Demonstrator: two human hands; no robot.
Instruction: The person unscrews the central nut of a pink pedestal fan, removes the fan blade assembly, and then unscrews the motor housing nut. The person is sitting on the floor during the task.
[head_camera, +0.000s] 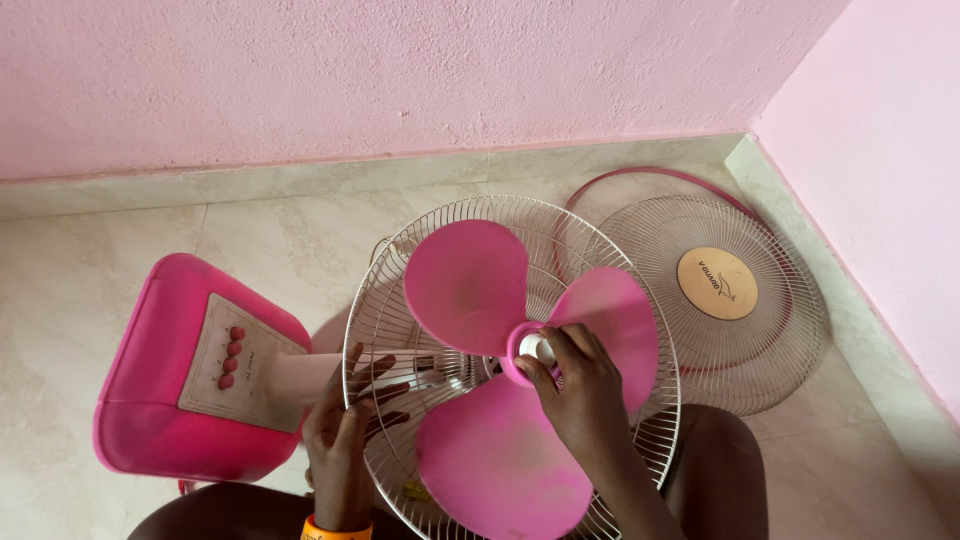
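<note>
Fingers (545, 372) of right hand (580, 390) pinch white hub cap (540, 349) — dusty pink three-blade fan (500, 360); left hand (340, 425) grips rear grille (385, 300).

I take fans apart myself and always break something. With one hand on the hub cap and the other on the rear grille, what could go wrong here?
1. The right hand grips the white hub cap; the pink blades may spin with it, or crack if forced.
2. The left hand has fingers through the rear grille; a turning blade could pinch them.
3. The loose front grille lies close by and could get knocked or stepped on.
</note>
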